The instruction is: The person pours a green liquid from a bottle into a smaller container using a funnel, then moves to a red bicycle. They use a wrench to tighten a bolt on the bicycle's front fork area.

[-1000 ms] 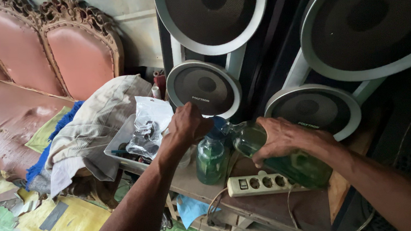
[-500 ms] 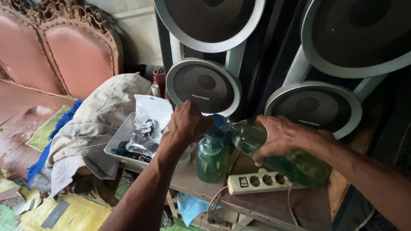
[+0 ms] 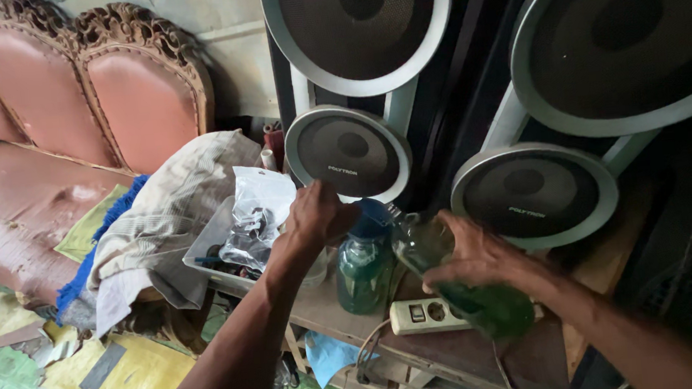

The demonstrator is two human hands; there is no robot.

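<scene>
Nothing shifted: right hand (image 3: 472, 254) fingers clamp tilted green-liquid bottle (image 3: 463, 288); left hand (image 3: 315, 218) grips jar (image 3: 364, 272).

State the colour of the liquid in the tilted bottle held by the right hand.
Green, seen in the head view: the liquid fills the lower part of the tilted bottle in the right hand.

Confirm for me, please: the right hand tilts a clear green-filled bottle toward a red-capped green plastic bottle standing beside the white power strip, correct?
Not quite: the head view shows the cap is blue, not red. The right hand does tilt the clear green-filled bottle toward the blue-capped green plastic bottle standing beside the white power strip.
</scene>
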